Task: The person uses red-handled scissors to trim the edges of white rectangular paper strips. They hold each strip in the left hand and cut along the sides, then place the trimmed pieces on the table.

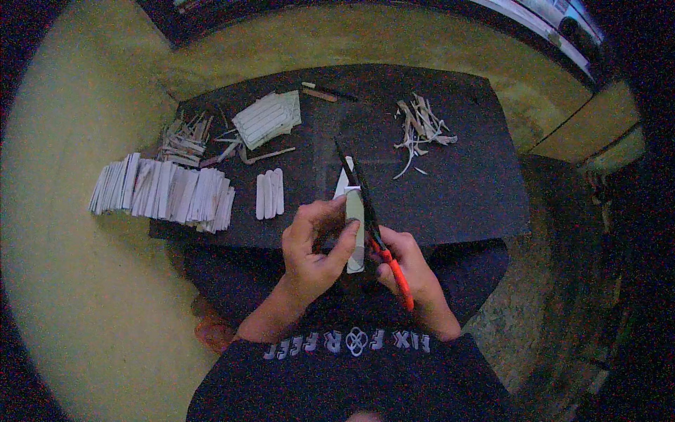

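Paper strip upright over our lap, at the dark surface's near edge | left hand pinches it | right hand grips orange-handled scissors, blades open around strip | 3 cut pieces beyond

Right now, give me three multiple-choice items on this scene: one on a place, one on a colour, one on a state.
1. Where does the row of strips lie?
A. The board's left edge
B. The board's right edge
C. In the lap

2. What colour are the scissors' handles?
A. Blue
B. Orange-red
C. Green

3. What are the hands doing?
A. Both lie empty
B. Left hand grips a pale strip, right hand holds scissors
C. Both hold one pen

Key: 1 A, the row overhangs the board at left; 2 B, orange-red shows at the right fingers; 3 B, the blades stand beside the held strip.
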Demonstrator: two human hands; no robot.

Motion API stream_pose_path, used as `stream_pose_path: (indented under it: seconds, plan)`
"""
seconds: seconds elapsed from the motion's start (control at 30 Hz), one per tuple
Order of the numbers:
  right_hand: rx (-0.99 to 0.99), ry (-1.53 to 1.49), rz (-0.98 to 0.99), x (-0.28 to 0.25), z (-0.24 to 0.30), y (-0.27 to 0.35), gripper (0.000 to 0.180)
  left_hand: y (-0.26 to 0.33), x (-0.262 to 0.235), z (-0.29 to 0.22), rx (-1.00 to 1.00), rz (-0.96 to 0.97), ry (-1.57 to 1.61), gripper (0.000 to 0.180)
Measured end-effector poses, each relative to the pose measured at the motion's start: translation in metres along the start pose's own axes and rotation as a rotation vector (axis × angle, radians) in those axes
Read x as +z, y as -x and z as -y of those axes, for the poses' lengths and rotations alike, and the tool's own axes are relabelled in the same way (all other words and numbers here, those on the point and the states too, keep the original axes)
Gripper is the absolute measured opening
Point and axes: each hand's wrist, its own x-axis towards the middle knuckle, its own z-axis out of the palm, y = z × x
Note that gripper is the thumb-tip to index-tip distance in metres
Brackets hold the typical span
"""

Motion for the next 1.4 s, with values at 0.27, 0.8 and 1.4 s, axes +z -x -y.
stream_pose_path:
  seconds: [0.27, 0.8, 1.4]
  plan:
    - [0.051, -0.062, 0.014, 0.0, 0.009, 0.002, 0.045, -0.001, -0.004, -0.003, -0.064, 0.046, 0.054, 0.032]
    - [0.009, -0.032, -0.042, 0.003, 0.004, 0.004, 0.041, -0.005, -0.011, -0.013, -0.311, 0.043, 0.224, 0.026]
    - [0.034, 0.035, -0.037, 0.003, -0.016, 0.013, 0.072, 0.0, -0.003, -0.013, -0.193, 0.126, 0.202, 0.027]
